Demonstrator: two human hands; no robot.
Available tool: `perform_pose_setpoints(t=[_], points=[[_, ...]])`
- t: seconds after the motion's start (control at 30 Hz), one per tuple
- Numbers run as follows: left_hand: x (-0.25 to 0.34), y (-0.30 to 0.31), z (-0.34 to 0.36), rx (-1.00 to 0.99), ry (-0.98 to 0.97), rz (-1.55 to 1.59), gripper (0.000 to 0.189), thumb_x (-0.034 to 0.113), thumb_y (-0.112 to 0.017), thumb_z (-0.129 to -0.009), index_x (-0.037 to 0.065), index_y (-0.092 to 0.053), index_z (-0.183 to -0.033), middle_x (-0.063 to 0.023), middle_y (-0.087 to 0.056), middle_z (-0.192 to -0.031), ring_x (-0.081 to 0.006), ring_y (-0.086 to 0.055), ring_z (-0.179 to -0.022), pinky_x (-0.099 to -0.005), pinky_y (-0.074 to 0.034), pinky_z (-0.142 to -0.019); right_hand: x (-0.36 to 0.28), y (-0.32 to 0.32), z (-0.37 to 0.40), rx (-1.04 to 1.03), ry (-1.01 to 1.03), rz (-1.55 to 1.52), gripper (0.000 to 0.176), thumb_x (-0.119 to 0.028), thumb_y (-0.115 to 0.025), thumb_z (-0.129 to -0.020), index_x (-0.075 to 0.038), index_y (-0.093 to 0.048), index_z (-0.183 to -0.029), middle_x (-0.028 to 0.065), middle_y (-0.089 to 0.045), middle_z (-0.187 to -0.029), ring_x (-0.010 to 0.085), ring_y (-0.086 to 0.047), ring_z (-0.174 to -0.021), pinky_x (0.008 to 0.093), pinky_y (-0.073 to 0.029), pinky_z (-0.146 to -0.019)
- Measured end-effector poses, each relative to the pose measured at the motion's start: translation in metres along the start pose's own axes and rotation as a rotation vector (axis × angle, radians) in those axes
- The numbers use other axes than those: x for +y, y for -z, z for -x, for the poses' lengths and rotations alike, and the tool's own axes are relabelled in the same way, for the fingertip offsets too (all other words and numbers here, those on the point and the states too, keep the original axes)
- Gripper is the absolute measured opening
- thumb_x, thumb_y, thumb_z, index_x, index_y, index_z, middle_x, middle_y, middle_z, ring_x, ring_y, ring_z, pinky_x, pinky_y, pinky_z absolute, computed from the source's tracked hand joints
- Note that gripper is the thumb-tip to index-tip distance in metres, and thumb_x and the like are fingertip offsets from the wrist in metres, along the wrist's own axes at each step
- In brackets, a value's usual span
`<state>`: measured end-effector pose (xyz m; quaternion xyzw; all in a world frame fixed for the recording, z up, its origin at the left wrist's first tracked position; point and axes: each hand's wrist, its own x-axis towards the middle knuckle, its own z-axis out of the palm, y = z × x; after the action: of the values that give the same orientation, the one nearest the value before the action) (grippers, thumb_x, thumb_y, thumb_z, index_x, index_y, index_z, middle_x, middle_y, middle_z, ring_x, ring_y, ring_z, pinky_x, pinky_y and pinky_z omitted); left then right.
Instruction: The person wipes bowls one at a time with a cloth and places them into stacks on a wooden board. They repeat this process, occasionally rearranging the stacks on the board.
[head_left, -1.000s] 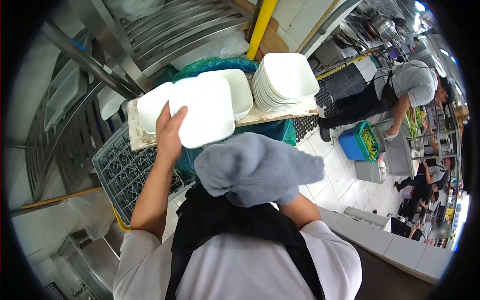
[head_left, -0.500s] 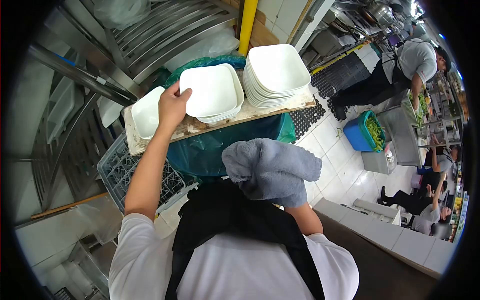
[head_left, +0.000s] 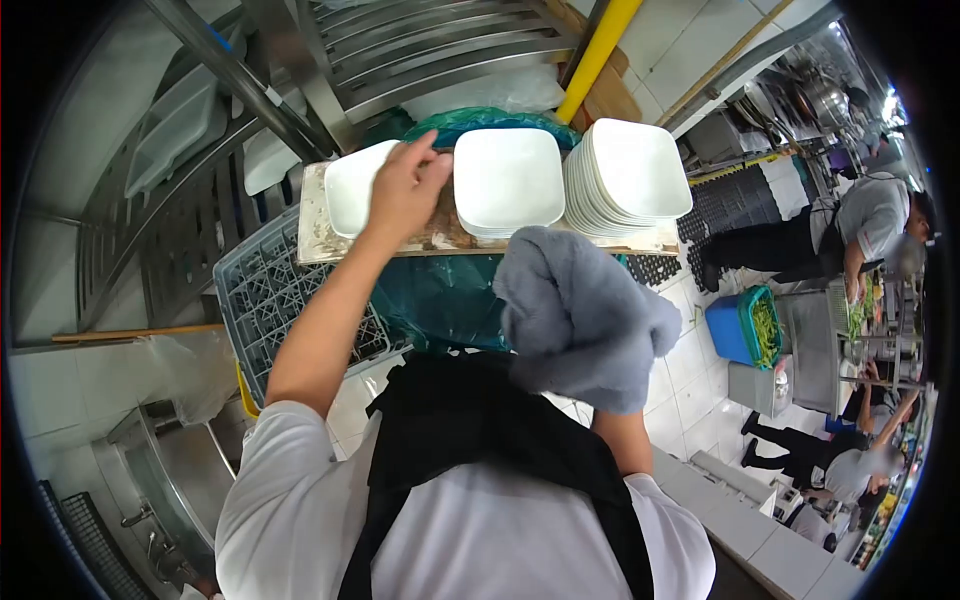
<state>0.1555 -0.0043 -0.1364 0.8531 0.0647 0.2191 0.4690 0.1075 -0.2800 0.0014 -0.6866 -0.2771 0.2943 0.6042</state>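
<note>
My left hand (head_left: 408,190) hovers over the gap between a white square dish (head_left: 353,190) and the middle stack of white square dishes (head_left: 508,180), fingers apart and nothing held. To the right stands a taller stack of the same dishes (head_left: 640,170). All of them rest on a worn white board (head_left: 312,222). A grey cloth (head_left: 590,310) is draped over the end of my right arm, in front of the stacks. It covers my right hand, so the fingers are hidden.
Below the board are a grey plastic rack (head_left: 270,300) and a green bag (head_left: 445,295). Metal slatted shelving (head_left: 440,50) rises behind, beside a yellow pole (head_left: 600,55). At the right, a blue bin (head_left: 733,328) holds greens, and other people work at counters.
My left hand has let go of the middle stack's top dish and moved off it, its fingers spreading. That stack now looks squarely aligned. The view has shifted, and the cloth is still over my right hand.
</note>
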Motion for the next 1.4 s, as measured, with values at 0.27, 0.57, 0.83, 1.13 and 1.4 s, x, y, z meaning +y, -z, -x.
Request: perform_pose_setpoints(t=[0.27,0.57,0.83,1.13,1.4], points=[[-0.035,0.091,0.04,-0.551,-0.201,-0.782,0.018,0.014,-0.06,-0.083,0.001,-0.07,-0.09,-0.0194,-0.069,-0.094,-0.0364,-0.066,-0.091,-0.0461,-0.053,-0.08,0.059,-0.032,0.026,0.24,-0.049,-0.066,0.057,0.007,-0.075,-0.067,-0.001,-0.061,-0.122,0.0088,-0.064,-0.118,0.0195,-0.063,-0.104,0.0309,-0.045,-0.098],[-0.022,0.089,0.038,-0.56,-0.259,-0.833,0.014,0.012,-0.062,-0.077,0.002,-0.067,-0.086,-0.0166,-0.068,-0.085,-0.0367,-0.066,-0.084,-0.0469,-0.054,-0.077,-0.014,-0.046,0.002,0.284,0.397,0.813,0.049,-0.014,-0.082,-0.06,-0.015,-0.07,-0.108,-0.0027,-0.065,-0.081,0.0199,-0.062,-0.079,0.0345,-0.043,-0.071],[-0.043,0.092,0.029,-0.662,-0.218,-0.628,0.031,0.019,-0.064,-0.089,0.003,-0.067,-0.115,-0.0155,-0.06,-0.106,-0.0337,-0.06,-0.099,-0.0427,-0.05,-0.086,0.002,-0.061,0.01,0.209,0.098,0.158,0.047,0.0,-0.081,-0.065,-0.004,-0.068,-0.111,0.009,-0.066,-0.101,0.0229,-0.065,-0.089,0.0288,-0.05,-0.083],[0.004,0.11,0.063,-0.251,0.358,0.448,0.036,0.027,-0.06,-0.099,-0.001,-0.065,-0.121,-0.0065,-0.065,-0.119,-0.013,-0.062,-0.103,-0.0298,-0.048,-0.089,-0.014,-0.1,-0.037,0.62,0.217,1.408,0.006,-0.008,-0.066,-0.082,-0.006,-0.06,-0.081,0.0124,-0.066,-0.089,0.0169,-0.058,-0.063,0.0276,-0.048,-0.054],[0.07,0.1,0.123,-0.233,-0.085,0.524,0.02,0.014,-0.057,-0.095,-0.003,-0.067,-0.094,-0.0051,-0.068,-0.081,-0.012,-0.06,-0.072,-0.0267,-0.046,-0.065,-0.011,-0.113,-0.097,0.654,0.469,1.354,0.006,-0.009,-0.066,-0.078,-0.006,-0.061,-0.08,0.0158,-0.062,-0.089,0.0228,-0.059,-0.069,0.0341,-0.05,-0.059]])
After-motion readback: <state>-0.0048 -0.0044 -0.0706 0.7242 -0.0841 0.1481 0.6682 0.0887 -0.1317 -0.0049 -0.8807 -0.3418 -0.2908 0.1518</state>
